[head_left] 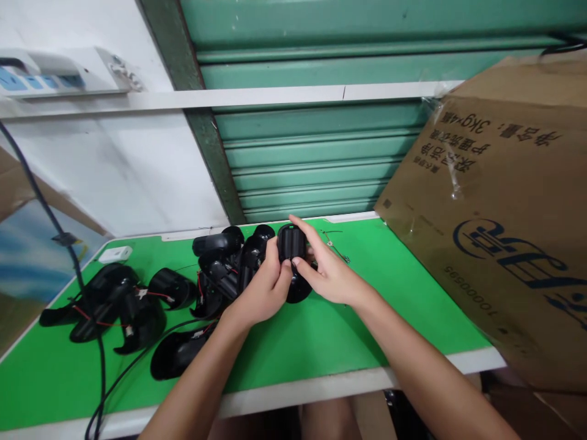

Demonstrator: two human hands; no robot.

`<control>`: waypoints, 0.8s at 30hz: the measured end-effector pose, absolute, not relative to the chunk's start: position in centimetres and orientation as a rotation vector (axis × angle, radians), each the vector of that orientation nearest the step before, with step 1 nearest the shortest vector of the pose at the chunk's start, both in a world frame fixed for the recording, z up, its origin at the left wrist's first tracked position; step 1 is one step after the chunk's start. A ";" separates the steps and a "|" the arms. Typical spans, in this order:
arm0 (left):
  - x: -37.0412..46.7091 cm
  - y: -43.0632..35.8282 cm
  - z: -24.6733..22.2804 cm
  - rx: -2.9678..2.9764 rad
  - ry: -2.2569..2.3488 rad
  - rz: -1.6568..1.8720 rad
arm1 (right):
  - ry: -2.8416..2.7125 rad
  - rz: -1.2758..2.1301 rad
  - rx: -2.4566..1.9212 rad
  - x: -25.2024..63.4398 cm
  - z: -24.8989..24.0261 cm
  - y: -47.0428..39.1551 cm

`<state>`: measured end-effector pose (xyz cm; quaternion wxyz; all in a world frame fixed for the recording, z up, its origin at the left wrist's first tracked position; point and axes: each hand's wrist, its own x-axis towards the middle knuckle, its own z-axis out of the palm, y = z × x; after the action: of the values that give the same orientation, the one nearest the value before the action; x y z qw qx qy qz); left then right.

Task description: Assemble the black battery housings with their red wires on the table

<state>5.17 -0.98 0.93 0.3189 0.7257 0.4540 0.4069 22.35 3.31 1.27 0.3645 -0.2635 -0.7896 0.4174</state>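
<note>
A black plastic part (pixel 292 242) with a ribbed middle is held up between both hands near the centre of the view. My left hand (pixel 270 281) grips its left side, thumb at the lower edge. On its right side is my right hand (pixel 323 266), with the thumb on the lower edge and a finger stretched along the top. A rounded glossy black piece (pixel 299 288) shows just below; whether it is joined to the held part I cannot tell. Several black housings (pixel 220 269) lie piled to the left of my left hand.
More black housings with red wires (pixel 137 311) cover the green table (pixel 348 342) at left, near a black cable (pixel 98 342) and a white item (pixel 115 254). Small wires (pixel 337 247) lie behind my right hand. A large cardboard box (pixel 504 214) stands at right.
</note>
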 end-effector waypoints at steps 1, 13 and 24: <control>5.2 -1.0 0.9 1.908 1.194 1.068 | -2.030 1.067 -0.673 22.3 1.2 3.3; 5.0 -1.2 1.0 1.864 1.167 1.038 | -1.956 0.996 -0.668 21.4 0.6 3.0; 5.0 -1.2 1.4 1.777 1.126 1.032 | -1.805 1.399 -0.675 22.8 1.9 3.8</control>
<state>4.98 -1.20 1.41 0.3888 0.6987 0.4428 0.4058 22.83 3.81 1.91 0.3711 -0.2633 -0.7038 0.5455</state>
